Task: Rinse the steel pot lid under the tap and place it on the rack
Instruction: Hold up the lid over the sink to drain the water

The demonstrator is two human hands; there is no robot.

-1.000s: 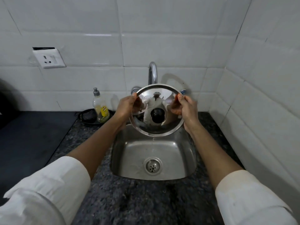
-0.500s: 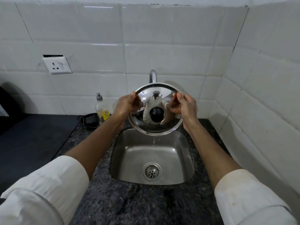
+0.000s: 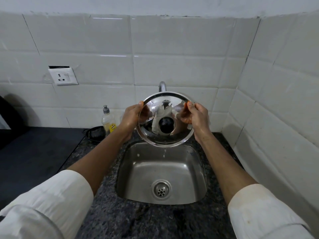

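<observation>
Gripping lid [image 3: 165,135] rim above sink [image 3: 198,169]

The steel pot lid [image 3: 165,119] is round and shiny like a mirror, with a black knob in its middle. It is held almost upright above the back part of the sink, its face turned to the camera. Both edges are pinched, left and right. Water drips from its lowest rim. The tap [image 3: 162,86] rises just behind it.
</observation>
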